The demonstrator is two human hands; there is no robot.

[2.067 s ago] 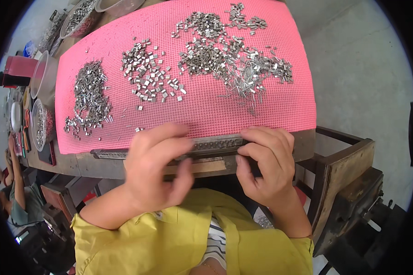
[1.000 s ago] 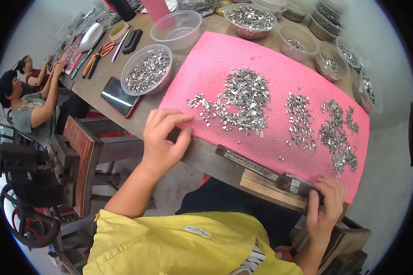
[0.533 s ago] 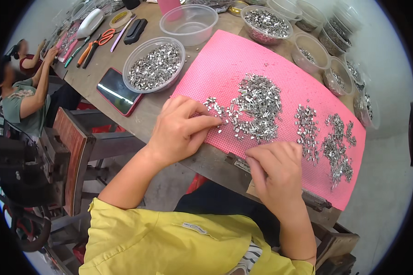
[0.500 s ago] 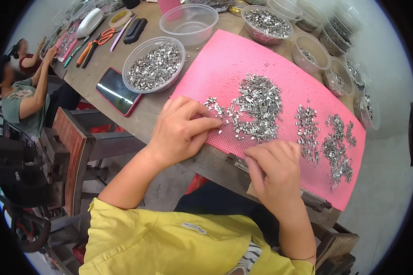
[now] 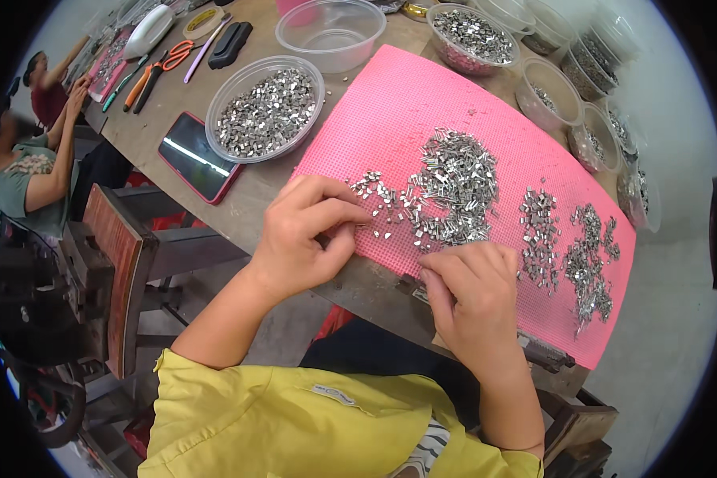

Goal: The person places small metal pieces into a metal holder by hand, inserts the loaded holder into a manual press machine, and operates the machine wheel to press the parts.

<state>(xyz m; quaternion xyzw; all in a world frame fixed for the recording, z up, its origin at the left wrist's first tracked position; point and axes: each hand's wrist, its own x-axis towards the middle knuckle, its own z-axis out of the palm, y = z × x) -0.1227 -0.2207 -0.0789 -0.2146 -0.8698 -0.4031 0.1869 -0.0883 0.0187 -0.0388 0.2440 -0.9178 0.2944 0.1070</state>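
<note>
A pink textured mat (image 5: 358, 111) lies on the table, with small shiny metal pieces on it. My left hand (image 5: 307, 231) rests at the mat's near left edge, fingers curled and fingertips beside a small scatter of pieces (image 5: 374, 191). Whatever its fingertips may hold is too small to make out. Right of that scatter lies the big heap of metal pieces (image 5: 454, 183). My right hand (image 5: 478, 299) is closed at the mat's near edge, just below the heap, thumb close to the index finger; anything between them is hidden.
Two smaller piles, a near one (image 5: 540, 235) and a farther one (image 5: 588, 263), lie on the mat's right. A bowl of pieces (image 5: 264, 115), a phone (image 5: 195, 159) and orange-handled pliers (image 5: 163, 68) are at left. More tubs (image 5: 546, 95) line the far right. Two people sit at far left.
My left hand has drawn slightly left and back from the scatter, with its fingers more bent. My right hand has shifted a little left. The view has moved slightly.
</note>
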